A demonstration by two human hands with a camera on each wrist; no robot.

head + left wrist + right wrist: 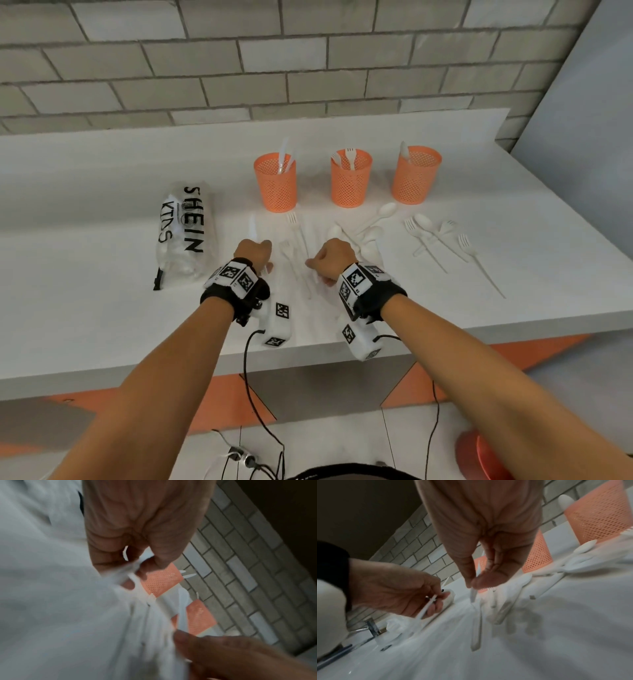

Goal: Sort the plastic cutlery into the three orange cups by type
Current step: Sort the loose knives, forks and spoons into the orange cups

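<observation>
Three orange mesh cups stand in a row at the back of the counter: the left cup (275,183) holds knives, the middle cup (350,180) holds forks, the right cup (416,176) holds a spoon. My left hand (269,267) grips a white plastic knife (428,607), whose blade (252,228) points towards the cups. My right hand (315,267) pinches the handle of another white utensil (473,595) just above the counter; I cannot tell its type. Loose forks (296,233) lie between my hands, spoons (373,233) to the right.
More forks and a spoon (438,236) are scattered at the right of the white counter (102,274). A clear plastic bag (185,233) with black lettering lies to the left. A brick wall stands behind the cups. The counter's front edge runs just below my wrists.
</observation>
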